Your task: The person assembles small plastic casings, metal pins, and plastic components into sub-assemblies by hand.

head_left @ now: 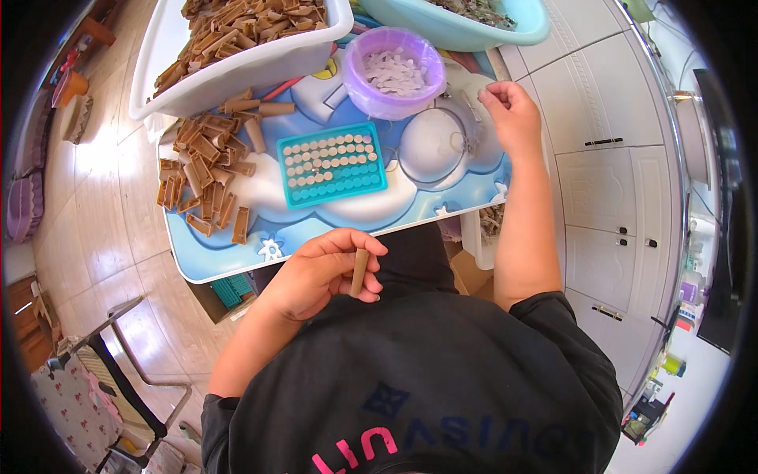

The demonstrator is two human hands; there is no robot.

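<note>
My left hand (332, 268) is closed around a small brown trough-shaped piece (359, 272), held upright in front of my chest, just off the table's near edge. Over the table's right side, my right hand (512, 118) has thumb and fingers pinched together; something tiny and pale seems to show at the tips, too small to name. Below those fingers lies a thin, whitish translucent tangle (467, 134). A teal tray (383, 170) at the table's middle has several rows of round pockets, most filled with pale discs (332, 150). Its nearest pockets show only teal.
Loose brown pieces (207, 158) are heaped on the table's left, before a white tub (229, 75) full of more. A purple-lined bowl (359, 91) holds white bits. Behind it stands a light blue basin (482, 30). White cabinets (592, 118) line the right side; a metal-framed chair (118, 347) is at lower left.
</note>
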